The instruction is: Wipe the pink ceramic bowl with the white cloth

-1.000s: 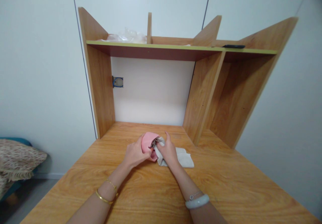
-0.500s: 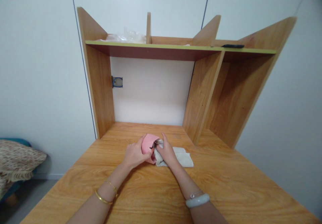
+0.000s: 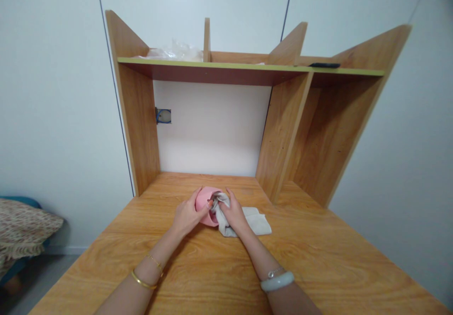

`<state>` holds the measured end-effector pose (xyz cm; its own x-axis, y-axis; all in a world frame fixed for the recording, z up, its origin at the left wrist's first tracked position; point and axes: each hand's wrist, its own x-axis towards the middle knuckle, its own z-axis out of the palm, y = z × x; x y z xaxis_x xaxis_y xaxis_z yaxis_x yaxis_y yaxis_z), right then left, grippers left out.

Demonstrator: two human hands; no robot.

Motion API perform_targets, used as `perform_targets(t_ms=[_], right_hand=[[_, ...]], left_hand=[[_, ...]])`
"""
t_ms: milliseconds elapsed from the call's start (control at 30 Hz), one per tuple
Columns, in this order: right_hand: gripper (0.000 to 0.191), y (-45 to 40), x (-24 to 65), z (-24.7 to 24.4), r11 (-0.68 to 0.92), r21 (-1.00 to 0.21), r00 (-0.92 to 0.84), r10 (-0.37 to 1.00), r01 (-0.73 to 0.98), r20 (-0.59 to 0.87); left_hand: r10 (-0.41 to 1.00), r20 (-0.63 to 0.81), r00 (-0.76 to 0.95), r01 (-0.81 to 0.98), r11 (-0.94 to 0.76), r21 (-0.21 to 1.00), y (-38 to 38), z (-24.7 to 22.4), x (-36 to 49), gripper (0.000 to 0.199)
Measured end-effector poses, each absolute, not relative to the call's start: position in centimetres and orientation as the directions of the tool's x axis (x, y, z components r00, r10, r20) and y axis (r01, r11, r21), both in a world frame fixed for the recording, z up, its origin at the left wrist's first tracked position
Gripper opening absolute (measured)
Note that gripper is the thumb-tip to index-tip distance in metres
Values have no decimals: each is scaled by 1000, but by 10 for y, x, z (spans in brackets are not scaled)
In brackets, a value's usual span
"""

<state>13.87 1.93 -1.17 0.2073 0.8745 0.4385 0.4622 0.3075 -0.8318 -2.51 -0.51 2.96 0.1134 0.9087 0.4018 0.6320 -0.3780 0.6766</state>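
Near the middle of the wooden desk [image 3: 219, 277], a pink pouch-like item [image 3: 204, 199] lies in the grip of my left hand [image 3: 187, 215], its opening turned to the right. My right hand [image 3: 233, 212] pinches a light grey cloth [image 3: 223, 225] at the mouth of the pink item. Part of the cloth sits at or inside that opening; how deep it reaches is hidden. The rest of the cloth trails flat on the desk to the right, beyond my right wrist.
A wooden shelf unit [image 3: 279, 140] rises at the back of the desk. On its upper board are clear plastic [image 3: 177, 52] and a dark flat object [image 3: 324, 65]. A patterned cushion or cover [image 3: 28, 223] is at the far left.
The pink item has tilted and shifted slightly left, and more of the grey cloth shows bunched at its opening. Both hands keep their hold. The view has shifted a little.
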Motion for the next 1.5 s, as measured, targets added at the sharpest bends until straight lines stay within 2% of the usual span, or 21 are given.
perform_targets(t_ms=[167,300,400,567,700,800,933,1100,1267,1400,1500], right_hand=[[55,20,138,-13,349,-844,283,831,408,480],[54,24,139,-16,348,-864,358,804,364,474],[49,27,140,-17,365,-875,383,795,317,470],[42,29,139,-17,403,-890,388,801,215,457],[48,28,136,-15,405,-894,374,812,189,447],[56,28,134,-13,380,-905,389,817,193,426],[63,31,131,-15,340,-918,399,828,203,394],[63,37,131,-20,311,-924,409,830,223,379],[65,37,133,-21,264,-921,433,822,287,371],[73,34,135,-17,196,-922,428,840,335,334],[75,31,137,-14,173,-914,412,851,368,327]], left_hand=[[912,391,122,524,-394,756,1,26,-27,67],[898,404,171,317,-439,841,4,20,-22,84],[881,424,210,237,-466,852,3,13,-16,93],[843,429,324,188,-502,844,-1,3,-9,71],[850,445,281,159,-499,852,0,1,-6,63],[863,454,223,204,-496,844,1,4,-6,60],[878,456,144,368,-475,799,-2,9,-10,53],[874,464,148,485,-472,736,-4,15,-16,54],[878,450,164,589,-453,669,-4,19,-18,63],[884,424,199,710,-428,559,-7,24,-21,76],[889,406,214,773,-408,486,-10,28,-23,78]])
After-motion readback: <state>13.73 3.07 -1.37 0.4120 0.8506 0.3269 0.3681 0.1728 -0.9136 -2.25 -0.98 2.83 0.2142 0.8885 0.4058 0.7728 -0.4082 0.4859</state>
